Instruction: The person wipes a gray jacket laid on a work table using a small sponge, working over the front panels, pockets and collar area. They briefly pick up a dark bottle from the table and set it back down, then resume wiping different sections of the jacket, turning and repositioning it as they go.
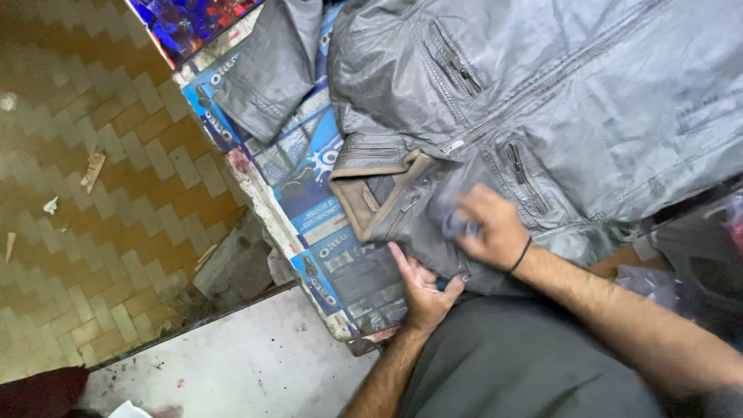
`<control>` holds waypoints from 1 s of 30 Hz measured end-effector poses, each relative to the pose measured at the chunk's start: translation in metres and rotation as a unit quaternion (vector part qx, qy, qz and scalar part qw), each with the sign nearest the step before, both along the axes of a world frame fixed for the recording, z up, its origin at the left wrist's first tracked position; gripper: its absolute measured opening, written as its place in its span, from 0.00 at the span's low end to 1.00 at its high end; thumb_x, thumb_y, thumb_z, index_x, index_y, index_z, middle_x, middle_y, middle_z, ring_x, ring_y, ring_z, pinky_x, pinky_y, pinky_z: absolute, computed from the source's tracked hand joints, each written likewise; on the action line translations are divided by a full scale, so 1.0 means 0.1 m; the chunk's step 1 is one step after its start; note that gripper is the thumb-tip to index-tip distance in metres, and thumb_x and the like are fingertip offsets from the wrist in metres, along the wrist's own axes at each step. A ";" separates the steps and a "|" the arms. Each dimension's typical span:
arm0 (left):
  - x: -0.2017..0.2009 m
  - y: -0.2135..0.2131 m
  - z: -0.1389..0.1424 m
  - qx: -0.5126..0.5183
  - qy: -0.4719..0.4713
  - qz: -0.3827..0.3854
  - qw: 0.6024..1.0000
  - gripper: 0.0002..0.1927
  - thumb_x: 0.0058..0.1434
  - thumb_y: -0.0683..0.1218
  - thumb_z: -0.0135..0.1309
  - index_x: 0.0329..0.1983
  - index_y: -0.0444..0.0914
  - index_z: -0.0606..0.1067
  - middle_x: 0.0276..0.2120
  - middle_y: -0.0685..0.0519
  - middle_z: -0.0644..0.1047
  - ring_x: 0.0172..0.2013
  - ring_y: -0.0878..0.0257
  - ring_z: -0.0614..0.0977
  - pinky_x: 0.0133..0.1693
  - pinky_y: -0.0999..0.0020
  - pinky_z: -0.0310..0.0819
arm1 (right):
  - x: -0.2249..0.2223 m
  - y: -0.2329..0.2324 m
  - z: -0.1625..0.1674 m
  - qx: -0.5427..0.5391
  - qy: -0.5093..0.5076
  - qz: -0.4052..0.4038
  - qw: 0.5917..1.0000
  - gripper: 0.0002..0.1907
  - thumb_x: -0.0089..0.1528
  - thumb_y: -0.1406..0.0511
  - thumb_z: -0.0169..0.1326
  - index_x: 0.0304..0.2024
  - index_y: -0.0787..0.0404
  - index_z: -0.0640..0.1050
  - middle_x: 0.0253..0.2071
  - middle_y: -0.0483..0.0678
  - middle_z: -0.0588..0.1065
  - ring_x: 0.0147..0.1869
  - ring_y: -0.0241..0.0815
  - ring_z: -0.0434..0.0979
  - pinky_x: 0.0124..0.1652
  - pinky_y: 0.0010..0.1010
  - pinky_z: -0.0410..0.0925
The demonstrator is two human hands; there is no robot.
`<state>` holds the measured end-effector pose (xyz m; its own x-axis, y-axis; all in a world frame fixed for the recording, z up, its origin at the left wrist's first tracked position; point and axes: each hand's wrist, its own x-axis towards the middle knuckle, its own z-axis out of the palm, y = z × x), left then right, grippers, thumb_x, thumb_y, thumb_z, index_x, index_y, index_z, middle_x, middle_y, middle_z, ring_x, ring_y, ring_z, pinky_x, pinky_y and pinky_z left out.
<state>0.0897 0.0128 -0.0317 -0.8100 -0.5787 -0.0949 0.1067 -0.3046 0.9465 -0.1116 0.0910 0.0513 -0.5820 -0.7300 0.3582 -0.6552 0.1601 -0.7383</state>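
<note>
— What are the hands doing?
— The right hand [487,230] pinches a small bluish cloth [457,226] against a grey jacket [557,101] spread over a table [309,209]. The left hand [422,285], fingers spread, holds the hem flat.
— How far along?
— Hard to judge; the hand is blurred near the collar, and the jacket looks evenly grey.

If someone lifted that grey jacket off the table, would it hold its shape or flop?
The grey jacket would probably flop: it lies flat and creased all over. Its slight sheen suggests a smooth, perhaps slippery surface. The right hand presses on it while the left hand holds its edge.
</note>
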 end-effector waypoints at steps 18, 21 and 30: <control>-0.13 -0.61 0.43 0.052 -0.018 0.162 0.985 0.40 0.66 0.35 0.56 0.77 0.39 0.51 0.52 0.42 0.72 0.48 0.61 0.77 0.49 0.65 0.79 | 0.08 0.19 0.39 -0.003 -0.029 -0.050 0.998 0.21 0.56 0.68 0.66 0.51 0.64 0.78 0.34 0.52 0.72 0.37 0.49 0.74 0.37 0.35 0.67; -0.17 -0.93 0.41 0.031 -0.055 0.118 0.991 0.24 0.66 0.36 0.57 0.64 0.35 0.64 0.46 0.45 0.78 0.43 0.63 0.82 0.45 0.68 0.83 | 0.22 0.12 0.39 0.052 -0.019 -0.007 0.998 0.22 0.54 0.70 0.63 0.52 0.64 0.81 0.32 0.53 0.71 0.34 0.50 0.74 0.36 0.36 0.67; -0.23 -1.48 0.76 -0.267 -0.248 0.076 0.928 0.16 0.56 0.46 0.67 0.44 0.37 0.76 0.28 0.51 0.81 0.28 0.65 0.83 0.31 0.70 0.76 | 0.33 -0.29 0.14 0.091 0.048 0.013 0.995 0.22 0.51 0.71 0.60 0.48 0.64 0.77 0.38 0.56 0.73 0.40 0.58 0.75 0.39 0.42 0.69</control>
<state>0.0669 -0.1351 0.0440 -0.6491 -0.7540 -0.1008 -0.3794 0.2060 0.9020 -0.0786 0.0620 0.0652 -0.5316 -0.8024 0.2712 -0.7265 0.2674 -0.6330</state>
